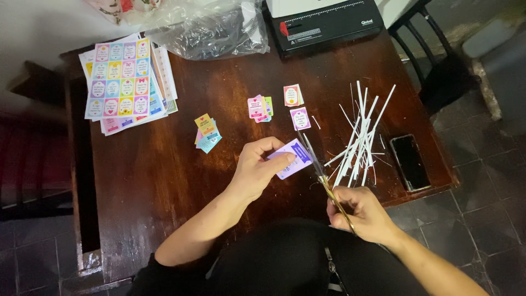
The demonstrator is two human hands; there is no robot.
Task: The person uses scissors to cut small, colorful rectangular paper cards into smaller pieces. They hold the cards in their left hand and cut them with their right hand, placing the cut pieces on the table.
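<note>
My left hand [256, 167] pinches a small purple card [293, 159] above the dark wooden table [164, 164]. In my right hand [359, 214] is a pair of gold-handled scissors [320, 170], blades angled up against the card's right edge. Small stacks of cut coloured cards lie beyond: a yellow and blue stack [206, 132], a pink stack [258, 108], an orange-bordered stack [292, 95] and a purple card [299, 118].
A pile of thin white paper strips [359, 137] lies right of the scissors, with a black phone [410, 161] beside it. Printed uncut card sheets [123, 79] sit at the far left. A clear plastic bag [211, 27] and a black binding machine [326, 22] stand at the back.
</note>
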